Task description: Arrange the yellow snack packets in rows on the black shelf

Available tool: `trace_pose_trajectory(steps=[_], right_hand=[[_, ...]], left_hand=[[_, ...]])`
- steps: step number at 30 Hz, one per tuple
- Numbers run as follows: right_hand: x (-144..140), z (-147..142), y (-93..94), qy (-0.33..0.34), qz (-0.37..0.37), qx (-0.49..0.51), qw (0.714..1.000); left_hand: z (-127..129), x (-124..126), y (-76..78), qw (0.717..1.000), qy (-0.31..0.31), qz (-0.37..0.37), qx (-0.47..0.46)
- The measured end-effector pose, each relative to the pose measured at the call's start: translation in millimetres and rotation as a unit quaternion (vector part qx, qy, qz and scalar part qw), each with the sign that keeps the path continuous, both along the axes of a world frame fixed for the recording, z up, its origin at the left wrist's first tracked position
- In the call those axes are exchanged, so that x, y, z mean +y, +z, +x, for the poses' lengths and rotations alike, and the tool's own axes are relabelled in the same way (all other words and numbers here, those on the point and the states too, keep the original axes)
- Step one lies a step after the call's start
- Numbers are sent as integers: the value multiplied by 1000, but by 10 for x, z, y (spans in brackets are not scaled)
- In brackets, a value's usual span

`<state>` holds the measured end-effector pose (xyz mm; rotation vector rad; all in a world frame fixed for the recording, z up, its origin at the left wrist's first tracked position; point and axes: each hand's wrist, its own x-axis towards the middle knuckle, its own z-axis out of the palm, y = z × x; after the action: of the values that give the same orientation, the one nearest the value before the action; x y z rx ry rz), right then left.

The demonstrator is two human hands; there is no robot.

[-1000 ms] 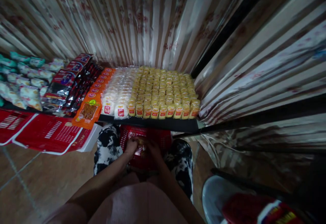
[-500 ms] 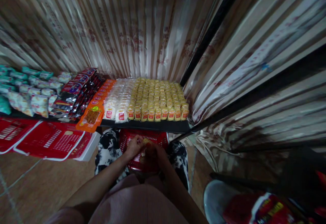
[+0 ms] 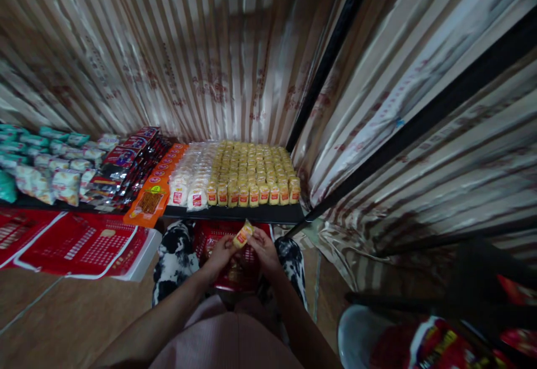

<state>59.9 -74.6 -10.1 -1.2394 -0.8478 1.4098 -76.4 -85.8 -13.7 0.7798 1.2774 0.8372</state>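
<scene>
Both my hands hold one small yellow snack packet [image 3: 243, 234] with a red label, lifted above a red plastic basket [image 3: 218, 233] that sits between my knees. My left hand [image 3: 220, 251] pinches the packet's lower end and my right hand [image 3: 263, 249] its upper right side. Just beyond, a low black shelf [image 3: 235, 212] carries tight rows of the same yellow packets [image 3: 251, 173], with white packets [image 3: 191, 181] in rows to their left.
Further left on the shelf lie orange packs [image 3: 151, 198], dark red packs [image 3: 121, 162] and green-and-white bags [image 3: 46, 159]. Red flat baskets [image 3: 84, 240] lie on the floor at left. Striped plastic sheeting [image 3: 210, 67] walls the back and right. A grey stool [image 3: 356, 330] stands lower right.
My hands rose out of the red basket with a yellow packet held between them. The camera tilted upward, so the shelf appears lower and smaller.
</scene>
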Motion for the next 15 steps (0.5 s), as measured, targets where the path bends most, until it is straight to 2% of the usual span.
trace_pose_trajectory(steps=[5,9,12,15], right_hand=[[11,15,-1,-31,9,7,999],[70,89,13,-36,45,-25,998],[123,169,18,-39,62,-56,996],[152,253,-1,-40,69,-111,991]], left_hand=[[139,36,79,1000,10,9,-21],[239,115,166,999,-22,45,12],[285,204,240,980,-61,135,134],[326,300,298,933,-86,215,277]])
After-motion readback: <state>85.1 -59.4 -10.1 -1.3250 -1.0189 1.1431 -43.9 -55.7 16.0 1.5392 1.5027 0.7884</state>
